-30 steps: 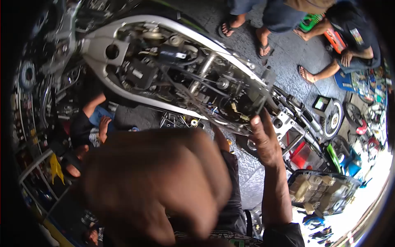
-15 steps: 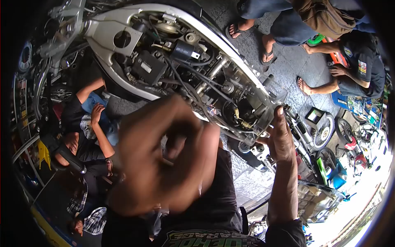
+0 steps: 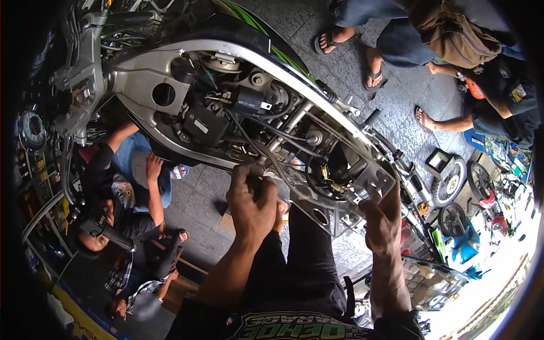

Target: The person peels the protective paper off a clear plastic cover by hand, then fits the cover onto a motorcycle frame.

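Observation:
The stripped motorcycle frame (image 3: 326, 107) stretches across in front of me, its silver rails around a black box with a white label (image 3: 204, 127), a black printed cylindrical part (image 3: 247, 101) and several cables (image 3: 249, 139). At the near rail is my left hand (image 3: 252, 204), its fingers curled together by the cables; what lies between the fingertips is hidden. My right hand (image 3: 384, 224) grips a greyish, see-through plate (image 3: 374, 180) at the rear of the frame, fingers on its right edge and thumb on the near side. Beside the plate sits a small brass-coloured part (image 3: 328, 173).
Handlebars and a round gauge (image 3: 33, 130) stand at left. A seated person in jeans (image 3: 133, 161) is close by on that side, another in checks (image 3: 136, 289) below. People in sandals (image 3: 374, 76) are beyond the frame. Wheels (image 3: 447, 181) and parts lie at right.
My left hand, blurred and close to the camera before, has moved forward to the near rail. The right hand has lowered slightly, its raised thumb now down at the plate. The view has shifted a little.

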